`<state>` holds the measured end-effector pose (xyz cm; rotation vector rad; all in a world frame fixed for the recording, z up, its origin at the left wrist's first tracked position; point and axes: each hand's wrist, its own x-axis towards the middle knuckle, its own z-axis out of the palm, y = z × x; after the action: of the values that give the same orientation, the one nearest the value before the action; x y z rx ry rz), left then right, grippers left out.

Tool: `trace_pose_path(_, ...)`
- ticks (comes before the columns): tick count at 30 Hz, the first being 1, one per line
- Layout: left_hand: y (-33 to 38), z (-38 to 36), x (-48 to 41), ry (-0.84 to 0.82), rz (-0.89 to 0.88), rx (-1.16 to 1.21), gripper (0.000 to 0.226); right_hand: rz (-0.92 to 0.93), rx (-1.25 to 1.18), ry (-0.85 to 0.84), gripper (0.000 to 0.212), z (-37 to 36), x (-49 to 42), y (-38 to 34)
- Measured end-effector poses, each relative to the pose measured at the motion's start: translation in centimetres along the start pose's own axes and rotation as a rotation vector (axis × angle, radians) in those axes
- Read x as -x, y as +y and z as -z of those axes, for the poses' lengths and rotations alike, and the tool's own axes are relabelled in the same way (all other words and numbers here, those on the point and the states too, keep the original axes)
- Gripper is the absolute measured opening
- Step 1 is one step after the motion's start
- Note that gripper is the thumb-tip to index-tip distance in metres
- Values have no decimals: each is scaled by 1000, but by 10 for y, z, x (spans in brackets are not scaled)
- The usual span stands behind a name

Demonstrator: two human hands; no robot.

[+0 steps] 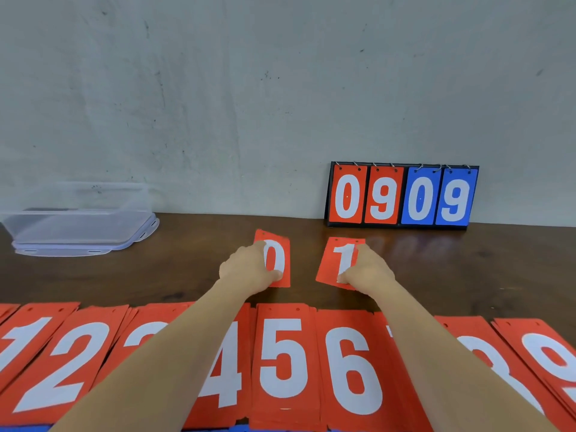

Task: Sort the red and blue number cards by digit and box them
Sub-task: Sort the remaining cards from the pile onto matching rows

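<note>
The left hand (249, 267) is gripping the red 0 card (278, 244) and the right hand (370, 270) the red 1 card (331, 264), fingers curled over each card, beyond the red card stacks (283, 357) lying on the desk (149, 275).

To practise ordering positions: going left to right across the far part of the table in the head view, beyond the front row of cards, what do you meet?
Box → left hand → 0 card → 1 card → right hand → scoreboard.

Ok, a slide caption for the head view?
Left hand holds a red 0 card, right hand a red 1 card, beyond a row of red piles.
</note>
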<state>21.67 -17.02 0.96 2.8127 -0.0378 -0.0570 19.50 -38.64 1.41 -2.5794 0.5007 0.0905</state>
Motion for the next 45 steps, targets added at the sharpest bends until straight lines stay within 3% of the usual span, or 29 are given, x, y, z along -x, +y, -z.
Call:
trace_pose_path(5,-4,0,10,197,82,373,57,-56,-325,146,41,2,4,5)
trace_pose_path(9,-7,12,15,232,218,754,39,-96,-628,200,14,10,7,6)
trace_pose_path(15,-9,39,27,253,229,924,32,-114,-826,190,24,24,25,-9)
trace_pose_path(18,-15,52,35,266,217,960,33,-85,-890,171,11,29,37,-16)
trace_pose_path(22,-25,66,53,297,199,971,32,-38,-958,161,29,34,53,-25)
trace_pose_path(28,-51,88,85,335,185,987,32,86,-1004,149,25,32,77,-43)
trace_pose_path(31,-72,101,102,362,171,978,20,118,-986,143,20,29,95,-55)
trace_pose_path(33,-89,111,112,391,174,967,8,135,-969,123,6,25,108,-64)
trace_pose_path(36,-116,125,127,425,181,936,18,203,-963,88,12,16,124,-76)
trace_pose_path(39,-146,138,141,426,197,931,8,231,-948,81,15,4,143,-95)
trace_pose_path(42,-182,150,151,404,239,935,25,234,-955,63,25,-10,158,-120)
trace_pose_path(45,-221,161,161,404,235,931,13,226,-975,51,25,-26,175,-146)
